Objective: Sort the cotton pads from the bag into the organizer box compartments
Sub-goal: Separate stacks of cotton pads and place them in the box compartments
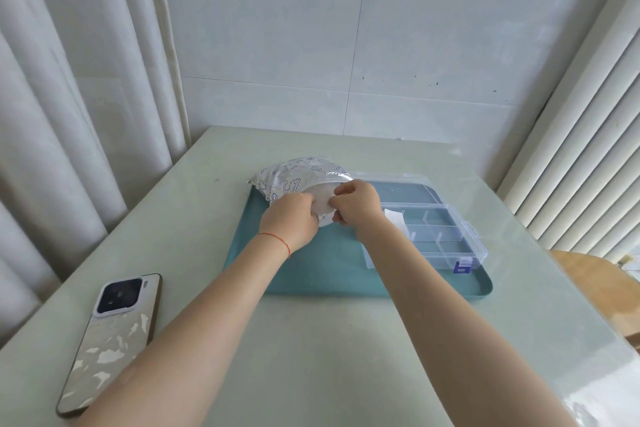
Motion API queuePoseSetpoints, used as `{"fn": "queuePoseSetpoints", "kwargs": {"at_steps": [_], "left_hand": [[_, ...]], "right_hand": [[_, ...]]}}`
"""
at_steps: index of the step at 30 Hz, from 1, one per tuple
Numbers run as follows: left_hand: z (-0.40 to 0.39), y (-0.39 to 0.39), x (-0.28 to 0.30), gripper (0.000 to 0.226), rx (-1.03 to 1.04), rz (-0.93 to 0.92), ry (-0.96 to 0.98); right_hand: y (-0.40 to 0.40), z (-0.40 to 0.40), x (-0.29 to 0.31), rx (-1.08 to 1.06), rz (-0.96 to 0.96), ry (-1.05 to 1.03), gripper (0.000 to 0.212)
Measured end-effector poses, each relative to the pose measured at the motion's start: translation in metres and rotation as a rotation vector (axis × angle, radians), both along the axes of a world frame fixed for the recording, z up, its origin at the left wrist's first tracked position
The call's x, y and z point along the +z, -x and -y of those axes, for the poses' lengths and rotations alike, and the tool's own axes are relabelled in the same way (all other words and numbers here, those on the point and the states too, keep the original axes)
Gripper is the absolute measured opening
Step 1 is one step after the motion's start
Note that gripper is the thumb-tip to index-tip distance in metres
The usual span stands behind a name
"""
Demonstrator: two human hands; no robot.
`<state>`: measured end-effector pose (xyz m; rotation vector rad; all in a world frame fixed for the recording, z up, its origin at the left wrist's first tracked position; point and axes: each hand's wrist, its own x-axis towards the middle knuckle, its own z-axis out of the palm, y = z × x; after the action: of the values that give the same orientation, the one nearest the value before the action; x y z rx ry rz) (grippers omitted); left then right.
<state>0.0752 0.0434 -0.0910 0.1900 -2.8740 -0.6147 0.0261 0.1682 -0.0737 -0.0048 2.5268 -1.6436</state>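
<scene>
A clear printed bag of round white cotton pads [298, 177] lies on its side at the far left of a teal tray [311, 270], its open mouth facing me. Both hands meet at that mouth. My left hand [294, 218] grips the bag's near rim from the left. My right hand [356, 203] pinches the edge of the front cotton pad [322, 201] at the opening. To the right on the tray stands the clear organizer box [440, 236], lid open and leaning back, with several divided compartments and a blue latch. A white slip lies in its near-left corner.
A phone [110, 340] lies face down at the table's near left. White curtains hang on the left and a radiator runs along the right. A wooden chair back [599, 291] shows beyond the table's right edge.
</scene>
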Motion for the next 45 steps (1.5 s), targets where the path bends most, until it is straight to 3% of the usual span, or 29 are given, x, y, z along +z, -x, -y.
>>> {"fn": "queuePoseSetpoints", "kwargs": {"at_steps": [10, 12, 15, 17, 23, 28, 33, 39, 45], "left_hand": [[-0.01, -0.002, -0.001, 0.025, 0.042, -0.051, -0.141], [-0.016, -0.001, -0.001, 0.027, 0.045, -0.063, -0.305], [-0.033, -0.003, 0.009, 0.03, -0.016, 0.058, -0.865], [-0.041, -0.006, 0.015, 0.03, -0.102, 0.146, -1.126], [-0.049, -0.001, 0.007, 0.01, -0.094, 0.048, -1.331], [-0.043, 0.002, 0.02, 0.046, -0.176, 0.329, -1.565], [-0.044, 0.003, 0.019, 0.057, -0.279, 0.481, -1.592], [-0.053, 0.007, 0.014, 0.044, -0.243, 0.408, -1.602], [-0.046, 0.008, 0.008, 0.057, -0.308, 0.413, -1.569]], "right_hand": [[-0.006, -0.049, 0.025, 0.113, -0.087, -0.07, 0.011], [-0.008, -0.058, 0.029, 0.173, -0.101, -0.041, 0.014], [-0.01, -0.07, 0.031, 0.305, -0.126, 0.014, 0.019], [-0.01, -0.075, 0.03, 0.367, -0.147, 0.028, 0.022], [-0.002, -0.087, 0.024, 0.334, -0.152, -0.014, 0.008], [0.001, -0.093, 0.02, 0.332, -0.169, -0.035, 0.013], [0.005, -0.092, 0.019, 0.351, -0.191, -0.108, 0.015], [0.008, -0.087, 0.015, 0.277, -0.184, 0.003, 0.01], [0.004, -0.091, 0.021, 0.329, -0.164, 0.017, 0.008]]}}
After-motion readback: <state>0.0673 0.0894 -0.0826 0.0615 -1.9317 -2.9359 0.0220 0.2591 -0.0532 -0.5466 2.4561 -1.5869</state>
